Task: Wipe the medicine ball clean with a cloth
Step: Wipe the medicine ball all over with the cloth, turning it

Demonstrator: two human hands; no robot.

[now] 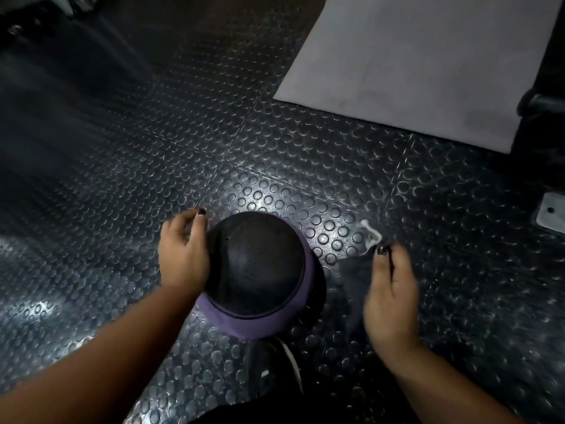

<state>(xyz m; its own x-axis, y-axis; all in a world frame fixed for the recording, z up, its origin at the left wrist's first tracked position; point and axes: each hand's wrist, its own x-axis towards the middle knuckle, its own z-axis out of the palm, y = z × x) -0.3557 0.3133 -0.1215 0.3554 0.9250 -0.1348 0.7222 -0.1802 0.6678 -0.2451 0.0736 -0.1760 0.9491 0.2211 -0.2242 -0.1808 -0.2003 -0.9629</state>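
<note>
Right now the right grip pinches a dark grey cloth between fingertips and thumb. The cloth hangs limp, with a pale cord at its far edge, just right of the medicine ball and apart from it. The left grip is cupped round the ball's left flank, fingers curled against it. The ball sits on the studded rubber floor, just beyond a dark shoe.

It looks dense and heavy, with a pebbled skin that should not slip (though motion blur softens the detail). It will likely roll under a wiping stroke, so bracing it low on the side seems wise. Being round, it has no long axis. Its black cap faces up, and the purple band wraps the near and right sides. A grey mat lies far right.
</note>
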